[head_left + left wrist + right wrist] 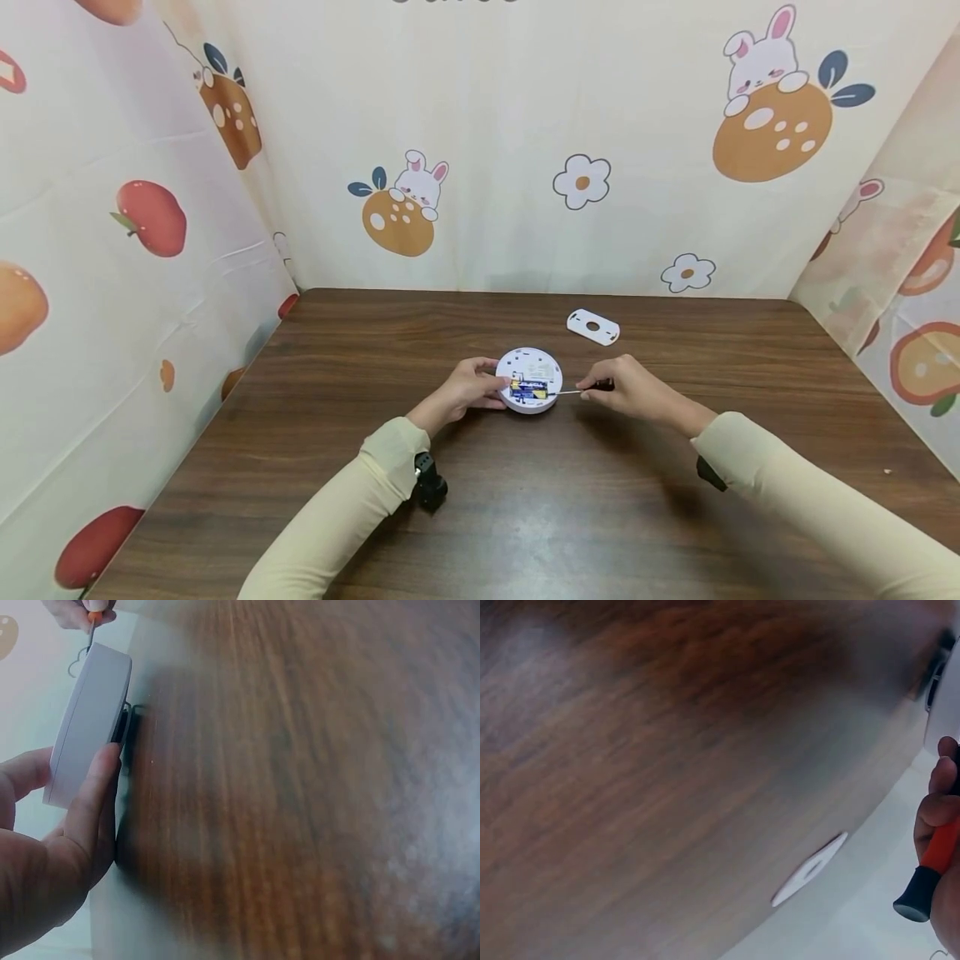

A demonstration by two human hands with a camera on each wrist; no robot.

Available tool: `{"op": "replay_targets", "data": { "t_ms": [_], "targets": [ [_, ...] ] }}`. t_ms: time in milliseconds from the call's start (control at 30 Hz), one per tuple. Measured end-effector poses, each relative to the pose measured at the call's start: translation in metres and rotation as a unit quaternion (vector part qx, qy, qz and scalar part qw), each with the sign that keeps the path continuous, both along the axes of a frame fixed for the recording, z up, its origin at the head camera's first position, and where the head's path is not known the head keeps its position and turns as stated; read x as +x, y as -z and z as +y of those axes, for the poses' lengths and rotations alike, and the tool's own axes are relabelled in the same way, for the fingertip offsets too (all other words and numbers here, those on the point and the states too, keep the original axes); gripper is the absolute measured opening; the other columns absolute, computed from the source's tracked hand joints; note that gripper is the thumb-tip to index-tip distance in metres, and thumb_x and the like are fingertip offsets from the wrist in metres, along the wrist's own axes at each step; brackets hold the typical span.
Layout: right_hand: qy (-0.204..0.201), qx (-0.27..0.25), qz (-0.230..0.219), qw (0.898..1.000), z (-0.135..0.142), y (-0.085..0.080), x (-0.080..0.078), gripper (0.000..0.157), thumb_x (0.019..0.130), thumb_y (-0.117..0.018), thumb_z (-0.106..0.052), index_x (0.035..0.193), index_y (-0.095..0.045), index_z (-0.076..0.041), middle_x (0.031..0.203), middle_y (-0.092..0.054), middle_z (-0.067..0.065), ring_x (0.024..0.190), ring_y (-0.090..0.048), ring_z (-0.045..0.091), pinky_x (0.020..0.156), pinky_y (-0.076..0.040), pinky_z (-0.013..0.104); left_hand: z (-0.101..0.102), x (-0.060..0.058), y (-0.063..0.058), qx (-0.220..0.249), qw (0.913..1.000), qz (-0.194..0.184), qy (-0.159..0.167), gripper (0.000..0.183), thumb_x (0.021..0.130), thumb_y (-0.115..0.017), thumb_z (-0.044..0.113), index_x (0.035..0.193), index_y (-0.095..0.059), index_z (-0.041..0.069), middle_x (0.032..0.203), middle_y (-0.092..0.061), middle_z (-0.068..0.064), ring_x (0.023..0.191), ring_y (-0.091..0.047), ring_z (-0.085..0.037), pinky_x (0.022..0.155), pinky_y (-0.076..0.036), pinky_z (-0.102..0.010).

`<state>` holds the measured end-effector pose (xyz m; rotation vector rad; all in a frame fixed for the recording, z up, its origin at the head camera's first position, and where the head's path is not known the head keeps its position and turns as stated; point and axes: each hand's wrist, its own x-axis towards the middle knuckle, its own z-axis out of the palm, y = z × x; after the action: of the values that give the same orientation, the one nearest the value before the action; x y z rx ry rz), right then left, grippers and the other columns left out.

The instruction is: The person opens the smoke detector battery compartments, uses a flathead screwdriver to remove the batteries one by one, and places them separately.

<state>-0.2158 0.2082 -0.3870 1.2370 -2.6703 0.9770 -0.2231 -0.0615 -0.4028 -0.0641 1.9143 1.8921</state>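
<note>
My left hand (468, 387) grips a round white device (538, 360) by its left edge, thumb at the top face and fingers at the side and below. In the left wrist view the device (91, 712) is tilted edge-on, raised a little over the wood. Its upturned face bears printed markings and a bay holding blue-and-yellow batteries (529, 389). From the right, my right hand (630, 387) holds a screwdriver (941, 847) with a red and black handle. The thin metal shaft reaches over the device's rim, its tip at the right end of the batteries.
A flat white plate (604, 335) with rounded ends and a central hole lies behind the device, to the right. All this is on a brown wooden table (525, 500). Printed curtains (495, 167) stand along the table's back and sides.
</note>
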Motion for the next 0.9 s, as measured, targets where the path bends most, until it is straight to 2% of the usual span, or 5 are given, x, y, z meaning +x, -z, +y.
{"op": "replay_targets", "data": {
  "t_ms": [167, 400, 633, 767, 900],
  "targets": [
    [-0.001, -0.027, 0.008, 1.0, 0.002, 0.007, -0.002, 0.007, 0.077, -0.067, -0.007, 0.084, -0.069, -0.006, 0.08, -0.065, -0.002, 0.067, -0.055, 0.006, 0.054, -0.047, 0.018, 0.0, -0.004, 0.003, 0.0, 1.0, -0.001, -0.001, 0.051, 0.081, -0.059, -0.002, 0.126, -0.037, -0.004, 0.091, -0.058, -0.019, 0.065, -0.06, -0.02, 0.069, -0.054, -0.039],
    [0.016, -0.06, -0.019, 0.998, 0.001, 0.014, -0.002, 0.008, 0.073, -0.069, -0.003, 0.081, -0.07, -0.005, 0.076, -0.066, 0.005, 0.06, -0.052, 0.011, 0.047, -0.044, 0.022, -0.001, -0.003, 0.003, -0.001, 1.0, -0.005, -0.007, 0.05, 0.081, -0.059, -0.002, 0.126, -0.038, -0.004, 0.09, -0.058, -0.019, 0.065, -0.06, -0.02, 0.068, -0.055, -0.037],
    [0.064, -0.056, -0.109, 0.99, 0.0, 0.016, -0.001, 0.009, 0.076, -0.069, -0.014, 0.082, -0.071, -0.007, 0.072, -0.065, -0.004, 0.055, -0.049, 0.008, 0.043, -0.043, 0.019, -0.002, -0.003, 0.005, -0.004, 0.9999, 0.0, -0.01, 0.05, 0.081, -0.059, -0.001, 0.126, -0.038, -0.004, 0.091, -0.058, -0.02, 0.065, -0.06, -0.019, 0.066, -0.055, -0.036],
    [0.073, -0.074, -0.161, 0.981, 0.0, 0.018, -0.001, 0.012, 0.076, -0.069, -0.013, 0.083, -0.07, -0.002, 0.072, -0.065, 0.0, 0.054, -0.053, 0.009, 0.043, -0.047, 0.022, -0.002, -0.002, 0.004, -0.007, 0.9999, -0.003, -0.013, 0.049, 0.081, -0.059, -0.001, 0.125, -0.038, -0.004, 0.091, -0.059, -0.02, 0.065, -0.06, -0.019, 0.067, -0.055, -0.035],
    [0.079, -0.084, -0.193, 0.974, 0.001, 0.019, -0.002, 0.014, 0.076, -0.069, -0.012, 0.083, -0.069, 0.0, 0.073, -0.065, 0.004, 0.055, -0.055, 0.015, 0.043, -0.049, 0.026, -0.001, -0.001, 0.003, -0.007, 0.9999, -0.006, -0.012, 0.05, 0.081, -0.06, -0.001, 0.126, -0.038, -0.004, 0.091, -0.059, -0.019, 0.065, -0.06, -0.019, 0.067, -0.055, -0.036]
  ]
}}
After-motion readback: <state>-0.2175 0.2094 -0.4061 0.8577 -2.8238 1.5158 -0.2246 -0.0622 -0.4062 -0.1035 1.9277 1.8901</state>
